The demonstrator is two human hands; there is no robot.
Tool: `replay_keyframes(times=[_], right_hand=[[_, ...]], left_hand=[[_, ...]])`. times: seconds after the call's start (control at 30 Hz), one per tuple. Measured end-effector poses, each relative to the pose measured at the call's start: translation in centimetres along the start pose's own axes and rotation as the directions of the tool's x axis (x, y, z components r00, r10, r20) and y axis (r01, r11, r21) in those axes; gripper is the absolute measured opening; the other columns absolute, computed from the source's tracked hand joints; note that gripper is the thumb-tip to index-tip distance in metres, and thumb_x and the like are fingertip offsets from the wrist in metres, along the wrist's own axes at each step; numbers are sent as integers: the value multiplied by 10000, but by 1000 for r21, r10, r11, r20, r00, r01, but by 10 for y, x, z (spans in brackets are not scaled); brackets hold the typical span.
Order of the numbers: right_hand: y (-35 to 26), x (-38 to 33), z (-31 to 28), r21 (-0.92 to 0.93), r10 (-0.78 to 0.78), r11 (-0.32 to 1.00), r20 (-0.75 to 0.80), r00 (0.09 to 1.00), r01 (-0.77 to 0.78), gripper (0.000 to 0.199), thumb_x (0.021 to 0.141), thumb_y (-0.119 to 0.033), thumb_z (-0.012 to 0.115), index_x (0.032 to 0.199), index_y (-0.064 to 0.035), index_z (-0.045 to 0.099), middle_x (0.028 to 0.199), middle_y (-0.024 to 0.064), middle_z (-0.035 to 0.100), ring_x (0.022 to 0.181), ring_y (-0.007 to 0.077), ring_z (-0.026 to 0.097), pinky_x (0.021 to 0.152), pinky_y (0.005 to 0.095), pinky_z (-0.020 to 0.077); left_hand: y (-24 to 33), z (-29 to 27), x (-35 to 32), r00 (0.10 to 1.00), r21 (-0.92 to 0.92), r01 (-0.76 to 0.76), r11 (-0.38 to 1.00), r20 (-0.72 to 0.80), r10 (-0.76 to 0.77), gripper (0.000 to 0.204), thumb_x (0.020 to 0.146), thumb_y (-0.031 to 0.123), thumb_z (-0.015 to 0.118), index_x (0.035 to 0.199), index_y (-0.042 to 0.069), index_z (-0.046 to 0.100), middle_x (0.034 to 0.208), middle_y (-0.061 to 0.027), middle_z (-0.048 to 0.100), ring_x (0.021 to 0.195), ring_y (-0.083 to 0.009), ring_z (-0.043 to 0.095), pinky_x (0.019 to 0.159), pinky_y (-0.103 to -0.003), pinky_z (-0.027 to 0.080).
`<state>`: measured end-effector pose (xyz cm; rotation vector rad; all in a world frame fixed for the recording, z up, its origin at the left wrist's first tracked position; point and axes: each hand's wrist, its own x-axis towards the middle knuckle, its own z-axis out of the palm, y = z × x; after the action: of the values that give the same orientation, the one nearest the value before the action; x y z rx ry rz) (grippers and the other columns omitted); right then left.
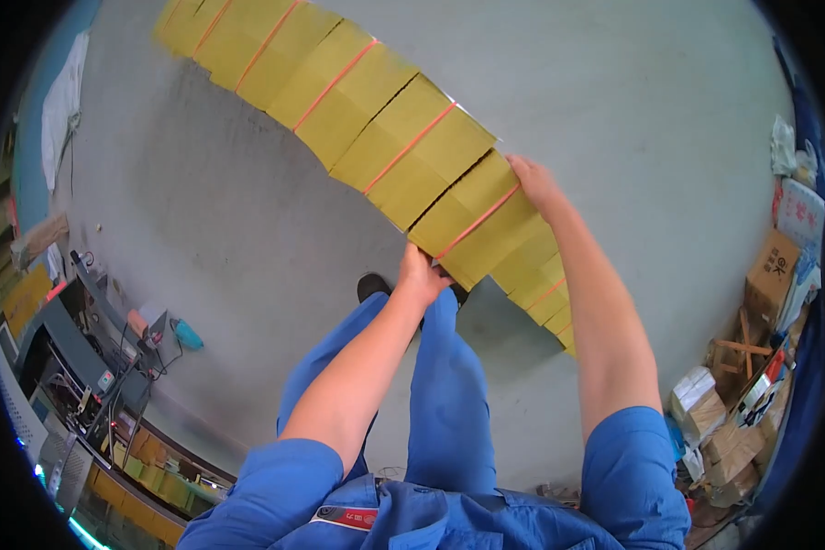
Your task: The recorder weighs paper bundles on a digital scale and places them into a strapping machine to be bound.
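Note:
A long row of flat yellow cardboard boxes, each sealed with an orange tape strip, runs from the upper left down to the right across a grey floor. My left hand grips the near edge of one box in the row. My right hand holds that same box at its far edge. Both forearms reach forward from blue short sleeves. My blue trouser legs and one dark shoe show beneath the box.
The grey concrete floor spreads around the row. A workbench with machines, cables and a blue tool stands at the lower left. Brown cardboard boxes and packages are piled at the right edge.

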<state>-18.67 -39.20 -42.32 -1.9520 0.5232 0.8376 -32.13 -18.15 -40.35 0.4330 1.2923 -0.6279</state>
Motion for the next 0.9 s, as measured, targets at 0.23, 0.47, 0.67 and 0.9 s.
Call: replay_keyframes(times=[0.23,0.47,0.67,0.9], right_hand=[[12,4,16,-227,-19,974,-128,992,-11,468,952,-432,407,1195,-100,629,1128,187,656,1083,338,603,925,403,453],[-31,-77,50,-440,-471,851,-401,786,287,396,914,-175,579,1277,-20,540,1353,236,503,1219,401,501,995,454,424],[-49,-317,124,-408,-279,815,346,896,412,287,803,-178,618,1072,-80,645,1007,134,677,1047,336,599,932,470,460],[-60,-429,120,-491,-347,344,725,594,800,261,866,-303,559,1015,-153,712,988,95,703,1125,295,590,1001,571,360]], left_hand=[[-11,-8,-2,989,41,-100,994,116,95,776,929,687,320,1495,157,279,1557,-89,216,1388,-329,253,1069,-612,281],[26,-28,-11,980,579,-60,813,-122,159,842,910,718,332,1545,197,147,1587,-87,184,1361,-385,324,1011,-610,350],[71,-191,-110,896,754,-298,586,10,443,707,955,509,492,1543,306,157,1477,-110,383,1269,-314,446,946,-518,405],[-55,-423,-350,815,686,-42,726,-397,422,507,941,521,421,1003,61,624,803,-92,603,682,-208,553,604,-388,462]])
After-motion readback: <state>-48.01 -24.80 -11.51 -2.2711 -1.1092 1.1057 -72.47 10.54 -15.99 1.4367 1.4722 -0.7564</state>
